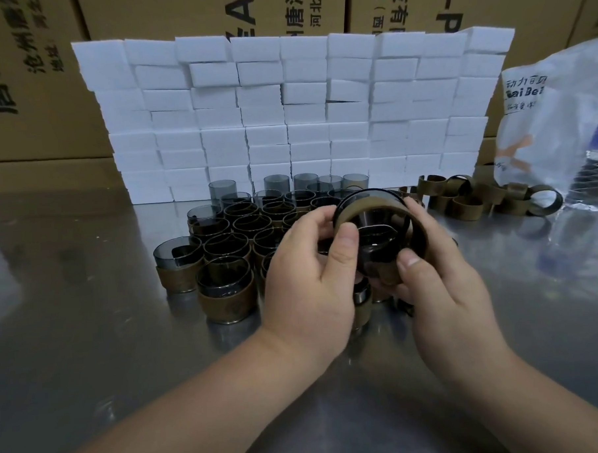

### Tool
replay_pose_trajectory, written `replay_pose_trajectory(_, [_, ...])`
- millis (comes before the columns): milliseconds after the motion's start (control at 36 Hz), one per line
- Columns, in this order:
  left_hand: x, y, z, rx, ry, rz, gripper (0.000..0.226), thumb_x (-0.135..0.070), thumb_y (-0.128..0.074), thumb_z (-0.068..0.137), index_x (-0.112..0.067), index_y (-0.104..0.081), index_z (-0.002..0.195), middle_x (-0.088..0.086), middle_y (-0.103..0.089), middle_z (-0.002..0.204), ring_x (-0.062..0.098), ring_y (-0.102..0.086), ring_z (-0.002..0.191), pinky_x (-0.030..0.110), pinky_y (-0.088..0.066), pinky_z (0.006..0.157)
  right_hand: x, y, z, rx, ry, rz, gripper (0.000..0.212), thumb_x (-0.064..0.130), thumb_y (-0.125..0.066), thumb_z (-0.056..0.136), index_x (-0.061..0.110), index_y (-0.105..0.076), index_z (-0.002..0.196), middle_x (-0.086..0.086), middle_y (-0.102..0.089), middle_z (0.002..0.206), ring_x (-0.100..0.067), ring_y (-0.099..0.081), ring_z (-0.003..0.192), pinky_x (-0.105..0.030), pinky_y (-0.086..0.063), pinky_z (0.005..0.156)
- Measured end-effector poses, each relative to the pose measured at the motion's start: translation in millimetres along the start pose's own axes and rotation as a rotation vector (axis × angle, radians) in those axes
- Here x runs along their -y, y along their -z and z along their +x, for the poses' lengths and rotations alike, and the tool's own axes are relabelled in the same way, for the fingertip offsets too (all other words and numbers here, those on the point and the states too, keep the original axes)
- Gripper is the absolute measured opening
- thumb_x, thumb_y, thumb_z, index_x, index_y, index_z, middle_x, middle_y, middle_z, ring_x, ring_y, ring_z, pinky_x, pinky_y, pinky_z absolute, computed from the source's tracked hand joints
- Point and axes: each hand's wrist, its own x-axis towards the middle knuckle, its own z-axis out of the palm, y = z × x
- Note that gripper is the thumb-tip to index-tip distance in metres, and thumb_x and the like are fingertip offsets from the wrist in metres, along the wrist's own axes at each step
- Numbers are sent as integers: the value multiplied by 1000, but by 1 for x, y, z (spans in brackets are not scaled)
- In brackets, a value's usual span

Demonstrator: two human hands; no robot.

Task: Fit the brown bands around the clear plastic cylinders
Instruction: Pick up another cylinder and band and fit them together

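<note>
Left hand (pixel 310 270): raised above the bench (pixel 89 321), fingers curled round the left side of the held cylinder (pixel 377 236), thumb pressed on its near rim.

Right hand (pixel 440 275): close to the left hand, with only the cylinder between them. The fingers wrap its right side and the thumb lies on its lower edge.

Held cylinder: dark, see-through plastic, tilted with its open mouth towards the camera, clear of the bench and in front of the standing group.

Brown band (pixel 369 212): around the held cylinder, showing as a tan strip across its upper far wall. How far it is seated cannot be told.

Banded cylinders (pixel 225 294): a tight cluster standing upright on the bench, left of and behind the hands, each with a brown wrap round its lower part.

Bare cylinders (pixel 222 188): a few upright at the back of the cluster, just in front of the white blocks.

Loose bands (pixel 478 198): a heap of open brown hoops on the bench, right of the cluster.

Foam blocks (pixel 286 124): white, stacked as a wall across the back of the bench.

Plastic bag (pixel 560 112): printed, at the far right, with a water bottle (pixel 593 182) just in front of it.

Cardboard boxes (pixel 38 83): printed cartons behind the wall.
</note>
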Motion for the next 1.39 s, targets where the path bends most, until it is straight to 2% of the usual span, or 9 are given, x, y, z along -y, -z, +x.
replay_pose_trajectory(83, [1, 0, 2, -26, 36, -110, 38, -58, -43, 72, -30, -57, 94, 1, -66, 89, 13, -64, 61, 23, -48, 55, 0, -1, 0, -7, 3, -11, 41, 54, -42, 68, 67, -44, 107, 41, -60, 94, 8, -62, 86, -33, -51, 78])
replay_pose_trajectory(306, [5, 1, 3, -68, 43, -157, 29, -54, -50, 72, -26, -57, 78, -8, -65, 65, 8, -61, 54, 21, -46, 52, -1, 1, 2, -28, 6, -1, 35, 55, -42, 72, 64, -51, 105, 27, -67, 91, -8, -67, 86, -51, -54, 81])
replay_pose_trajectory(472, [4, 1, 4, -72, 60, -218, 19, -41, -58, 76, -22, -58, 77, -8, -64, 63, 7, -60, 54, 17, -45, 50, 0, 1, 4, -26, 16, 24, 33, 56, -43, 72, 63, -52, 103, 24, -67, 95, -15, -67, 90, -52, -53, 83])
replay_pose_trajectory(639, [1, 0, 7, -49, 121, -415, 25, -28, -54, 75, -14, -55, 96, -2, -56, 72, 2, -55, 61, 16, -45, 53, 3, 1, 2, -12, 58, 129, 30, 51, -50, 71, 62, -55, 99, 22, -67, 101, -10, -68, 87, -30, -57, 75])
replay_pose_trajectory(722, [1, 0, 8, -35, 120, -427, 35, -28, -53, 75, -13, -54, 107, -3, -57, 75, 1, -56, 62, 14, -44, 53, 2, 2, 2, -9, 53, 162, 30, 52, -51, 71, 60, -57, 99, 19, -67, 103, -13, -68, 90, -29, -56, 76])
replay_pose_trajectory(1056, [8, 1, 6, -51, 186, -373, 26, -31, -54, 73, -24, -61, 98, 5, -57, 82, 13, -56, 72, 16, -45, 55, 0, 2, 1, -30, 7, 267, 37, 30, -54, 77, 25, -58, 113, 17, -71, 94, -6, -69, 86, -14, -52, 67])
replay_pose_trajectory(1222, [9, 1, 6, 70, 162, -288, 46, -46, -47, 80, -17, -60, 113, 6, -67, 107, 19, -63, 102, 41, -51, 85, 1, 0, -2, -29, 60, 305, 37, 23, -51, 79, 32, -47, 115, 32, -65, 98, 3, -64, 96, -9, -49, 74])
replay_pose_trajectory(1306, [6, 0, 4, 148, 201, -311, 64, -65, -34, 74, -20, -61, 112, 3, -69, 106, 20, -63, 101, 42, -52, 72, 4, -1, -2, -10, 85, 347, 47, 18, -49, 80, 24, -38, 125, 36, -64, 100, 6, -62, 99, -7, -47, 77])
replay_pose_trajectory(1389, [2, -2, 5, 198, 347, -487, 64, -65, -35, 75, -17, -66, 103, 6, -70, 94, 16, -66, 78, 26, -47, 50, 1, 1, -1, 18, 60, 382, 53, 15, -53, 74, 25, -35, 123, 27, -66, 105, 14, -58, 100, -3, -45, 75])
